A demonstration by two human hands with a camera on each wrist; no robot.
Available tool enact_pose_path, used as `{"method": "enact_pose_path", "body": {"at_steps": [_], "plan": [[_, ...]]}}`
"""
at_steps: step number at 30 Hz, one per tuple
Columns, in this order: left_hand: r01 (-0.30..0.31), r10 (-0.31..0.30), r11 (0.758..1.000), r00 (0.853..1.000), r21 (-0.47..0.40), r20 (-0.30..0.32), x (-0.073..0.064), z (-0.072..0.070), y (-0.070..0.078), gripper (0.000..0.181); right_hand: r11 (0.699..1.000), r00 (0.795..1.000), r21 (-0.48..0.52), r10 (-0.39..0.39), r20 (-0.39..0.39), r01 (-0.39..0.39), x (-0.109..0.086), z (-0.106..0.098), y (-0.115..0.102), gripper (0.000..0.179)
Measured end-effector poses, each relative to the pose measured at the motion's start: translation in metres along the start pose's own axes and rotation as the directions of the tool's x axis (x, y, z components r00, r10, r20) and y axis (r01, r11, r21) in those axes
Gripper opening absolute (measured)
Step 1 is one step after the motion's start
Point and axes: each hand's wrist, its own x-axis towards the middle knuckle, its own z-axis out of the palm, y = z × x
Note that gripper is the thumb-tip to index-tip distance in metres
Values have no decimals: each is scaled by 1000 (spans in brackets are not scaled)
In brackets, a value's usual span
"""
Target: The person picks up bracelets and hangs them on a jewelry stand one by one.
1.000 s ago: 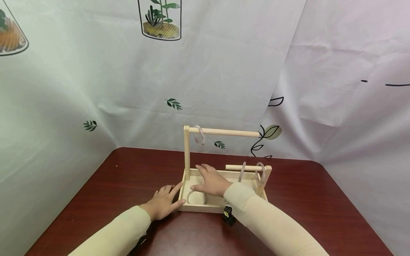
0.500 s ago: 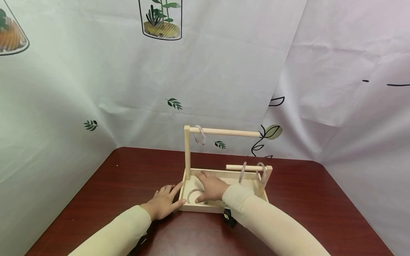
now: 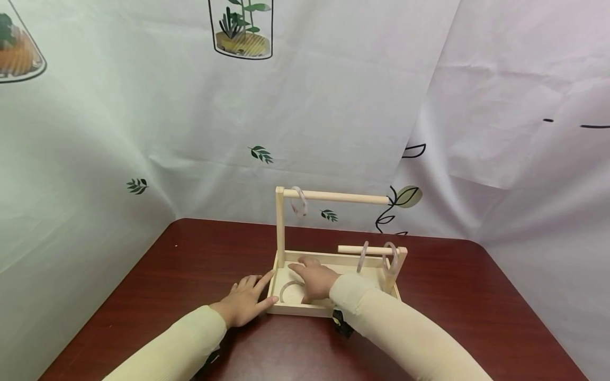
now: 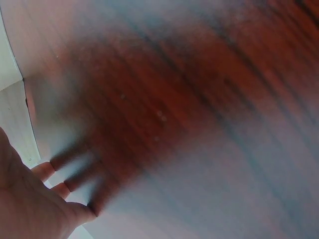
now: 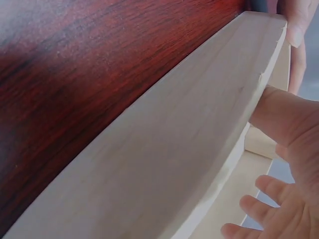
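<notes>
A pale wooden tray stand [image 3: 305, 310] sits on the table, and a bangle [image 3: 282, 292] lies flat inside at its left front. Over that bangle's right side reaches my right hand [image 3: 315, 279], covering part of it. Seen from the right wrist, this hand's thumb dips behind the tray's front wall [image 5: 149, 134], apart from the loosely extended fingers; its contact with the bangle is hidden. My left hand [image 3: 244, 302] rests with spread fingers against the tray's left edge. One bangle [image 3: 304, 202] hangs on the upper bar; two more, including this bangle [image 3: 362, 257], hang on the lower bar.
The upper bar [image 3: 343, 197] projects right from a tall left post [image 3: 280, 227]. A shorter lower bar [image 3: 350, 248] points left from the right post [image 3: 396, 270]. Beneath lies the dark red table [image 3: 214, 243], with a printed white cloth [image 3: 333, 106] behind it.
My right hand has lowered into the tray and drawn slightly nearer the front, its thumb coming down by the lying bangle's right side. The left hand keeps its place.
</notes>
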Motion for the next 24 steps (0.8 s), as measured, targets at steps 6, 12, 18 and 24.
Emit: {"method": "enact_pose_path", "body": {"at_steps": [6, 12, 18, 24], "plan": [[6, -6, 1000, 1000, 7, -3, 0, 0, 1, 70, 1000, 1000, 1, -4, 13, 4, 1, 2, 0, 86], [1, -1, 1000, 1000, 5, -11, 0, 1, 0, 70, 999, 999, -14, -45, 29, 45, 4, 1, -2, 79], [-15, 15, 1000, 1000, -1, -16, 1, 2, -2, 70, 997, 997, -40, -62, 50, 64, 7, -1, -3, 76], [-5, 5, 1000, 1000, 15, -30, 8, 13, -12, 72, 996, 995, -73, -48, 85, 55, 9, 0, -3, 69]]}}
